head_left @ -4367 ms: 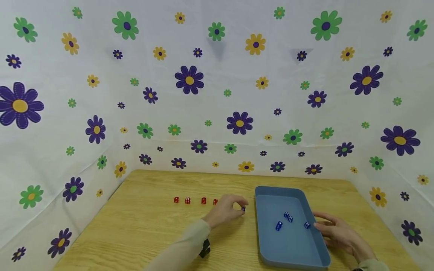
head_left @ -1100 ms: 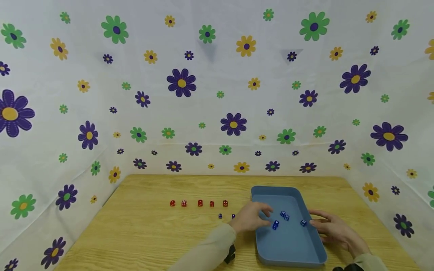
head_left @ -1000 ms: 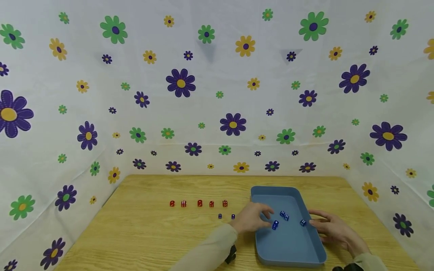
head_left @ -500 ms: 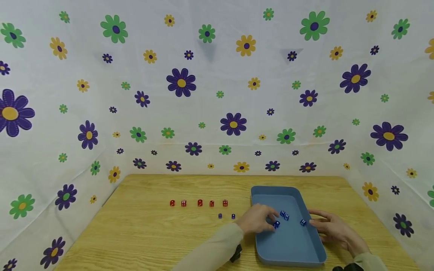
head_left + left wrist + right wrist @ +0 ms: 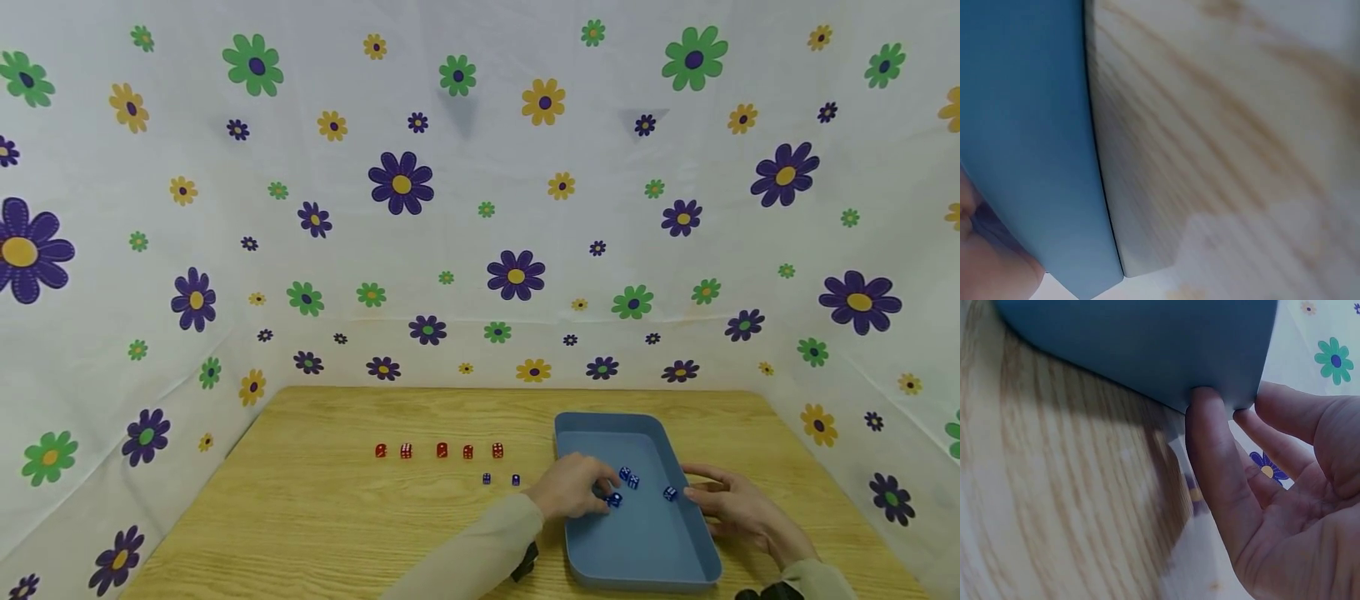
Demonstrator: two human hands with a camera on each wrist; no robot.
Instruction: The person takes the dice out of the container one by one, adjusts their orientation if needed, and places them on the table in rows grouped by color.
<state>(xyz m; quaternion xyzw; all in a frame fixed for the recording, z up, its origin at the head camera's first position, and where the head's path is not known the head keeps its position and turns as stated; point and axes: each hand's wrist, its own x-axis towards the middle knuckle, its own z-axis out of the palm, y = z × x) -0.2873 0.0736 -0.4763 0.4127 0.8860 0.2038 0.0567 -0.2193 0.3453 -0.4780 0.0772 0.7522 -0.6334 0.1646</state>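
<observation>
A blue-grey tray (image 5: 645, 550) stands on the table and holds several blue dice. My left hand (image 5: 573, 486) reaches over its left wall. The curled thumb and fingers close in on a blue die (image 5: 615, 499) and seem to pinch it or one right beside it; the fingers partly hide the contact. Two more blue dice (image 5: 629, 477) lie together just beyond. Another blue die (image 5: 671, 493) lies by the right wall. My right hand (image 5: 750, 512) grips the tray's right wall, with thumb and fingers on the wall and edge in the right wrist view.
Left of the tray, several red dice (image 5: 442, 450) form a spaced row on the wooden table (image 5: 322, 517). In front of the row's right end sit two small blue dice (image 5: 487, 478). A white flowered cloth (image 5: 450, 233) encloses the back and sides.
My left hand went from the table to the tray, then slightly lower and rightward onto the dice. One die shifted a little. Two small blue dice now show on the table. The right hand stayed.
</observation>
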